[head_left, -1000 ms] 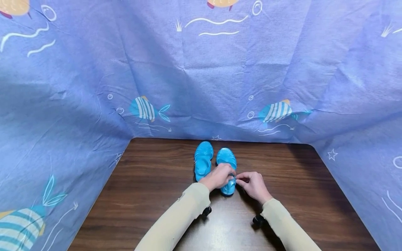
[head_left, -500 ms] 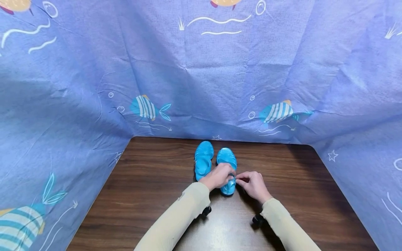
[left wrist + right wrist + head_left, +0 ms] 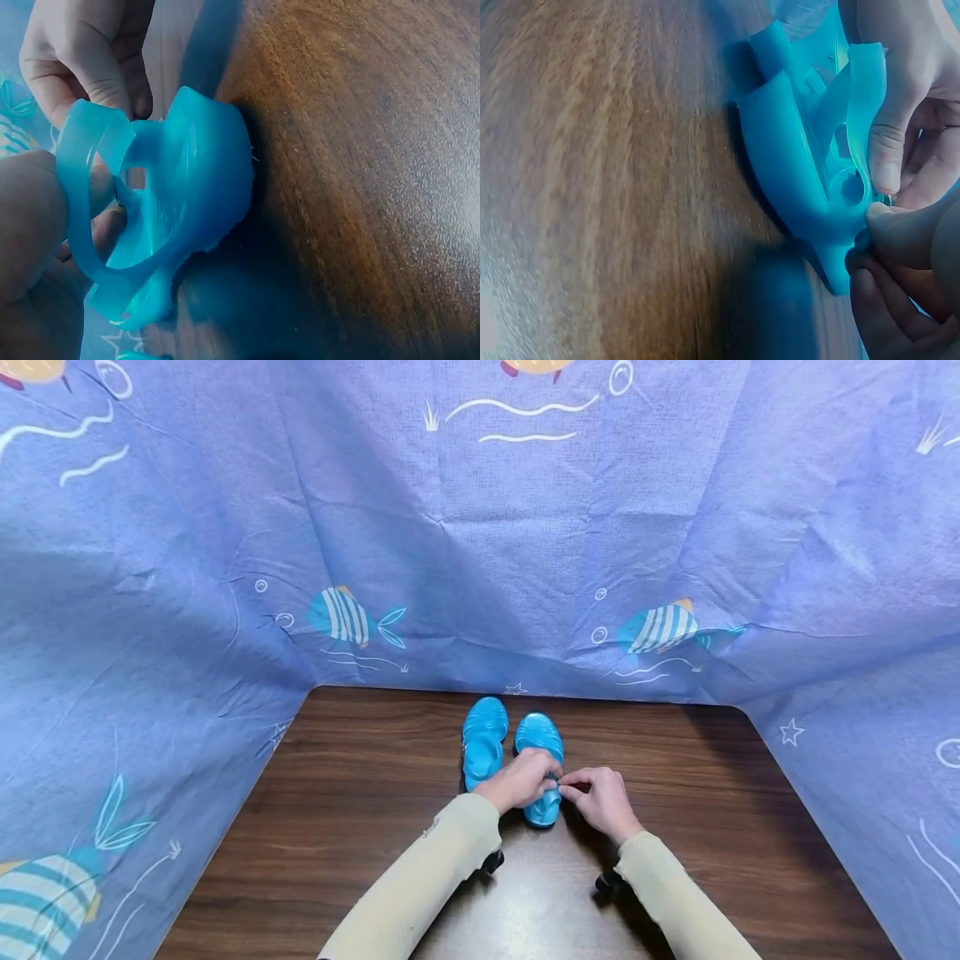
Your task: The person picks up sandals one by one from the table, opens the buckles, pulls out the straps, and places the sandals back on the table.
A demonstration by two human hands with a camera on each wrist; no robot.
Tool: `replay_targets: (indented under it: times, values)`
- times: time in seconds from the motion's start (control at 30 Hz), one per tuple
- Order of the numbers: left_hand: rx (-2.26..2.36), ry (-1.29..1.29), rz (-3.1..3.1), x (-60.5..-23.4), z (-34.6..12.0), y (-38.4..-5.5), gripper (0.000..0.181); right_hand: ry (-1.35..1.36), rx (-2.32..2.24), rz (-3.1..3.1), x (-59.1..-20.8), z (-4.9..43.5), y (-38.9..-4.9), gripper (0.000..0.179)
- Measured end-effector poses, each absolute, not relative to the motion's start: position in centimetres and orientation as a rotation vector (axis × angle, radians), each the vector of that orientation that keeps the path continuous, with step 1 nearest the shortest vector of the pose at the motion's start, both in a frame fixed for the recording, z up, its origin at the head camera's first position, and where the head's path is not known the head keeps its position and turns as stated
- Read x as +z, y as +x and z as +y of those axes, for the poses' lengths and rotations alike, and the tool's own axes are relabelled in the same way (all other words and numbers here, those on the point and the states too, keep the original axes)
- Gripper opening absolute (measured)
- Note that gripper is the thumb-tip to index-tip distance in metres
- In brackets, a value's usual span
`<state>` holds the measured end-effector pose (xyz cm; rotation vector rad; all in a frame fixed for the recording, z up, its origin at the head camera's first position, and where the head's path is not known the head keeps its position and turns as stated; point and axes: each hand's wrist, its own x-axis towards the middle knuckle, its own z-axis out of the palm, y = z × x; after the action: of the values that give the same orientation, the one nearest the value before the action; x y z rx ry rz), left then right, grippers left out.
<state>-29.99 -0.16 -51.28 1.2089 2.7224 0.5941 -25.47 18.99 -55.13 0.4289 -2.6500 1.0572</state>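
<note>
Two glossy blue jelly sandals stand side by side on the table, toes pointing away. My left hand (image 3: 522,781) reaches over the right-hand sandal (image 3: 540,733) and pinches its strap (image 3: 866,90) near the small buckle, which is mostly hidden by fingertips. From the other side, my right hand (image 3: 603,802) pinches the same spot with thumb and fingertips, right against the left hand's tips. In the left wrist view the heel and looped strap of this sandal (image 3: 217,165) fill the middle. Beside it, the left-hand sandal (image 3: 484,735) is untouched, its heel partly behind my left hand.
The dark wood-grain table (image 3: 360,777) extends on both sides of the sandals. A blue cloth (image 3: 480,552) with fish prints hangs behind the table and along both its sides. Black wrist devices show under both pale sleeves (image 3: 427,877).
Both hands stay at the sandal's strap with hardly any movement. The right hand shifts very slightly left, and the head view drifts a little.
</note>
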Motion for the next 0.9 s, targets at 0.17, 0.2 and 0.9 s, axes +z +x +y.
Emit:
replay_targets:
  times: [0.17, 0.2, 0.9]
  values:
    - [0.618, 1.230, 2.711, -51.2, -0.2, -30.3, 0.017, 0.394, 1.091, -2.663, -55.1, 19.0, -25.5, 0.006]
    - [0.622, 1.237, 2.711, -51.2, -0.3, -30.4, 0.017, 0.388, 1.096, -2.670, -55.1, 19.0, -25.5, 0.006]
    - [0.791, 1.212, 2.785, -51.1, -0.5, -30.7, 0.019, 0.256, 1.331, -2.556, -55.1, 17.9, -25.2, 0.016]
